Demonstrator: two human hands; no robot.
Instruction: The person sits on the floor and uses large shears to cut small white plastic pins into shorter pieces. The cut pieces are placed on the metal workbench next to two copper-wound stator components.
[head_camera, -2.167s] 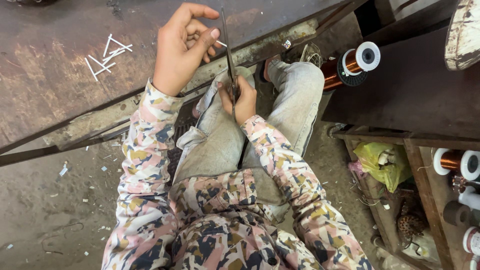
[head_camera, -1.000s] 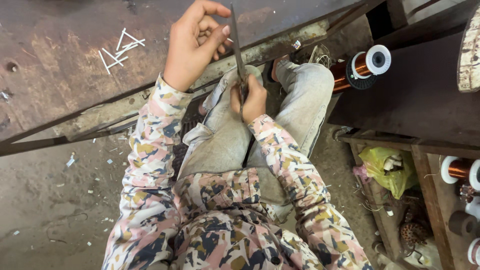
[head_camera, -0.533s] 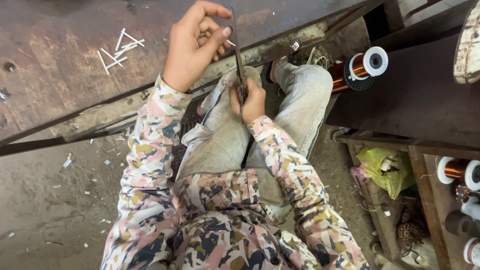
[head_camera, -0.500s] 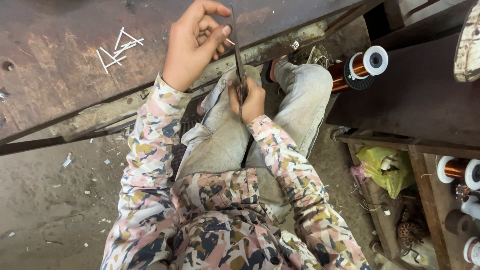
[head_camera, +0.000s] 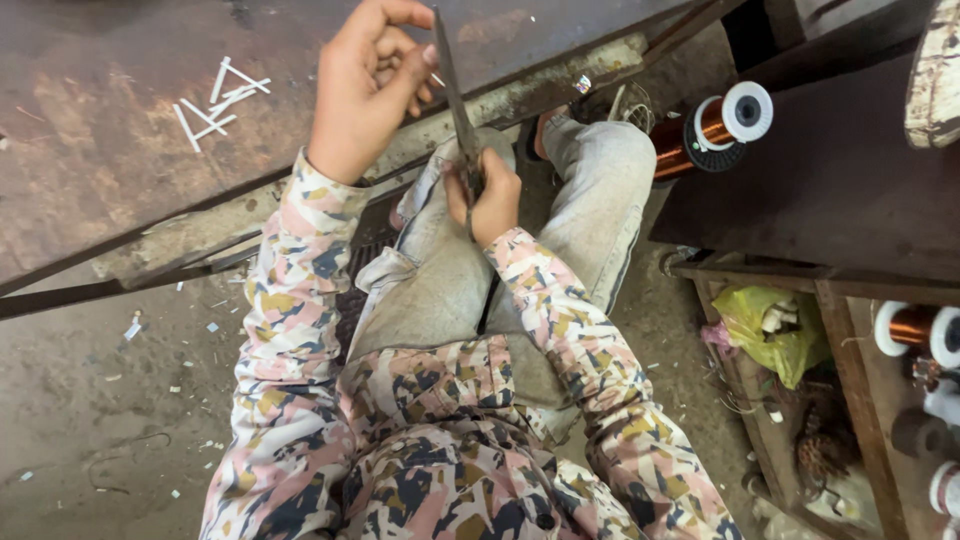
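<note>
Overhead, a rusty metal table (head_camera: 120, 150) fills the upper left, its angle-iron edge running down toward the person's knees. Below it sits the person, in a patterned pink jacket and grey trousers, on a dusty floor (head_camera: 90, 430). At right, a dark wooden shelf (head_camera: 850, 180) carries a spool of copper wire (head_camera: 715, 125), and a yellow plastic bag (head_camera: 770, 325) lies lower down. The left hand (head_camera: 365, 85) is raised at the table edge, fingers pinched together on the upper end of a long thin metal blade (head_camera: 455, 95). The right hand (head_camera: 485, 195) is clenched around the blade's lower end above the lap. Small white strips (head_camera: 215, 100) lie scattered on the table, well apart from both hands.
</note>
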